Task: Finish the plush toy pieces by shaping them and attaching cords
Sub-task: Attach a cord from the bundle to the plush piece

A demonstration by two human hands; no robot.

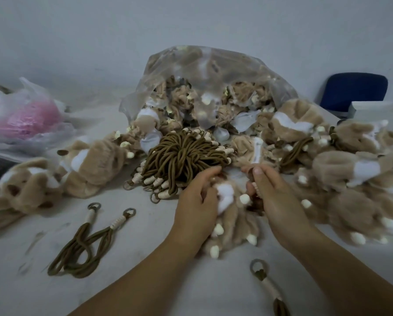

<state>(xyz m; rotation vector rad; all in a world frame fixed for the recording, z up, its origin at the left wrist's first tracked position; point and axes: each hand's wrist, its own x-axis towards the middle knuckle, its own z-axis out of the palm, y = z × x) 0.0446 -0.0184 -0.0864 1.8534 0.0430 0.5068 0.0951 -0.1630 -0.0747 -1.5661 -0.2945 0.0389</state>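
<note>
A tan and white plush piece (234, 215) with cream toe tips lies on the table between my hands. My left hand (197, 201) grips its left side, fingers curled into the fur. My right hand (268, 192) pinches the piece's upper right edge, thumb raised. Just behind my hands sits a bundle of brown cords (181, 156) with cream wrapped ends and rings. Two loose cords (86, 242) lie at the front left. Another cord (268, 286) lies near my right forearm.
A clear bag (204, 71) full of plush pieces gapes at the back centre. More plush pieces are heaped at right (355, 169) and left (60, 174). A plastic bag with something pink (24, 115) sits far left. A blue chair (355, 92) stands back right.
</note>
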